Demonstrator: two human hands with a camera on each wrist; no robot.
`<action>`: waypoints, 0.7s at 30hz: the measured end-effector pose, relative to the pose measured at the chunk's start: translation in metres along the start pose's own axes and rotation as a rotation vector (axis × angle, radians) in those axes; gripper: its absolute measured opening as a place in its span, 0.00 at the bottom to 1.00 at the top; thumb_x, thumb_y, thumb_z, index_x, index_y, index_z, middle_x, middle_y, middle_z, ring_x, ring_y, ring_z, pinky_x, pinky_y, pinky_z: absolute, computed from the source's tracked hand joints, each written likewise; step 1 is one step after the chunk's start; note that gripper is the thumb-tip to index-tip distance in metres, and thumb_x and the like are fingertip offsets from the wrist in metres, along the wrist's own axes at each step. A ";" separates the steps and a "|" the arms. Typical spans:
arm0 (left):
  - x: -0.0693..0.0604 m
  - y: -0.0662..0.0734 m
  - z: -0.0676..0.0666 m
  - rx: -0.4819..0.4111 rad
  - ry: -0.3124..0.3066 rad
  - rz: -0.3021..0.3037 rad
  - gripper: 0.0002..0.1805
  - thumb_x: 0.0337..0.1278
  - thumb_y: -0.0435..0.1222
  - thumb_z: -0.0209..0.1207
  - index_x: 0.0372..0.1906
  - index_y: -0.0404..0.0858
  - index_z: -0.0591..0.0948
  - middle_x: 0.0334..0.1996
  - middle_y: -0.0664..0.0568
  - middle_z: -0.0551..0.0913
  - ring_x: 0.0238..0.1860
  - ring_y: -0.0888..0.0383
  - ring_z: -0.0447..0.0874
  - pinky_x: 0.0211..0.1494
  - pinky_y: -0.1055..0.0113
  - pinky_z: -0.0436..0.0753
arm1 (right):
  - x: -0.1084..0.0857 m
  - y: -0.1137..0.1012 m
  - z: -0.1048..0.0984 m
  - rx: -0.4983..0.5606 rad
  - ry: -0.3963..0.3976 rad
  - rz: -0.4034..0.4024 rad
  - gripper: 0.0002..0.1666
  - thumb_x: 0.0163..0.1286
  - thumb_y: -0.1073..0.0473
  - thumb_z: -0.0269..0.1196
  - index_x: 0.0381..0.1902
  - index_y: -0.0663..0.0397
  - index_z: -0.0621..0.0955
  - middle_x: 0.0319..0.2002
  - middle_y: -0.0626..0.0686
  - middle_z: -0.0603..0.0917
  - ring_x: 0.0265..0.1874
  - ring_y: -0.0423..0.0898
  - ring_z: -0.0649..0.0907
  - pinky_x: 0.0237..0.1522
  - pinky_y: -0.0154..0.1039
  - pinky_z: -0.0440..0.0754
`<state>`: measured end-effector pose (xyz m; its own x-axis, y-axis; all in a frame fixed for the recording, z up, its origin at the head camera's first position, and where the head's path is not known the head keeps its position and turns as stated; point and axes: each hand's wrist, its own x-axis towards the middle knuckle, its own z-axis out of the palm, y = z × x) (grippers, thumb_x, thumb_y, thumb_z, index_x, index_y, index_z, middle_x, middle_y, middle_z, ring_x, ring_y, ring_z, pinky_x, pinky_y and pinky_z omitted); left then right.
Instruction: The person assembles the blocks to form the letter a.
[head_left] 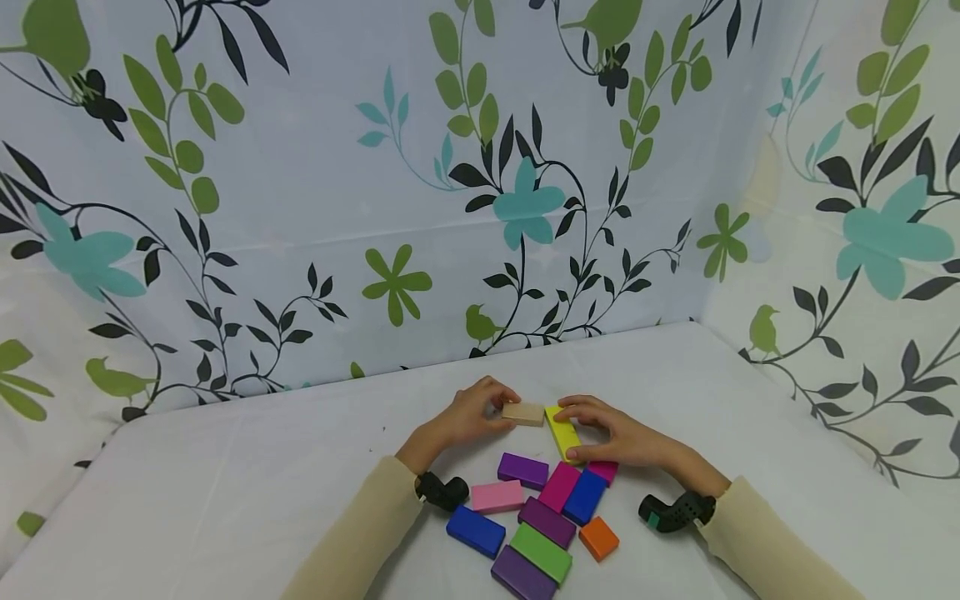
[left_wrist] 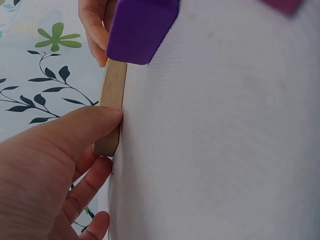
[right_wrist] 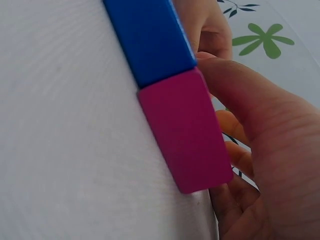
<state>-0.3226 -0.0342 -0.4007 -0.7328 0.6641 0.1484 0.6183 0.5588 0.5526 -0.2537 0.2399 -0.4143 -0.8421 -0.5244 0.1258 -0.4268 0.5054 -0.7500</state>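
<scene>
In the head view a plain wooden block lies at the far side of a group of coloured blocks. My left hand pinches its left end; the left wrist view shows the thumb laid along the wooden block. A yellow block stands at an angle just right of it, its upper end close to the wooden one. My right hand holds the yellow block between thumb and fingers at its two ends. In the right wrist view a magenta block hides most of that grip.
Nearer me lie a purple block, a pink block, blue blocks, a green block and an orange block. Several touch one another on the white tabletop. A patterned cloth hangs behind.
</scene>
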 end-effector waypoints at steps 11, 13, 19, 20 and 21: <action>0.000 -0.003 -0.003 -0.028 -0.026 -0.012 0.20 0.55 0.36 0.68 0.53 0.39 0.80 0.43 0.52 0.76 0.46 0.57 0.74 0.55 0.57 0.69 | 0.001 -0.002 0.001 -0.002 -0.003 -0.001 0.30 0.64 0.50 0.67 0.62 0.51 0.76 0.70 0.61 0.64 0.69 0.64 0.63 0.64 0.66 0.62; 0.000 -0.005 -0.004 -0.053 -0.025 0.009 0.19 0.54 0.35 0.67 0.52 0.37 0.80 0.42 0.51 0.77 0.45 0.56 0.74 0.53 0.61 0.71 | 0.001 -0.003 0.001 -0.001 -0.001 0.005 0.30 0.64 0.49 0.67 0.62 0.51 0.76 0.70 0.61 0.64 0.69 0.64 0.63 0.64 0.66 0.62; -0.002 -0.006 -0.005 -0.082 -0.018 0.060 0.18 0.55 0.37 0.67 0.50 0.37 0.80 0.40 0.52 0.76 0.43 0.60 0.73 0.50 0.65 0.75 | 0.001 0.000 0.001 -0.011 0.002 -0.006 0.30 0.64 0.50 0.67 0.62 0.51 0.76 0.70 0.61 0.64 0.69 0.65 0.63 0.63 0.66 0.63; -0.002 -0.005 -0.005 -0.081 -0.018 0.061 0.17 0.55 0.37 0.67 0.50 0.37 0.80 0.40 0.53 0.76 0.42 0.60 0.73 0.50 0.65 0.75 | 0.001 0.001 0.001 -0.012 0.002 -0.010 0.30 0.64 0.50 0.67 0.62 0.51 0.76 0.70 0.61 0.64 0.69 0.65 0.63 0.63 0.66 0.63; -0.001 -0.004 -0.005 -0.082 -0.022 0.050 0.17 0.55 0.37 0.67 0.50 0.37 0.80 0.40 0.53 0.76 0.42 0.60 0.73 0.50 0.64 0.74 | 0.000 0.002 0.001 -0.013 0.001 -0.011 0.30 0.64 0.50 0.67 0.62 0.50 0.76 0.70 0.61 0.64 0.68 0.65 0.64 0.63 0.66 0.63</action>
<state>-0.3257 -0.0400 -0.3994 -0.6948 0.7013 0.1598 0.6278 0.4829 0.6104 -0.2546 0.2400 -0.4162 -0.8374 -0.5297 0.1348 -0.4406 0.5082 -0.7400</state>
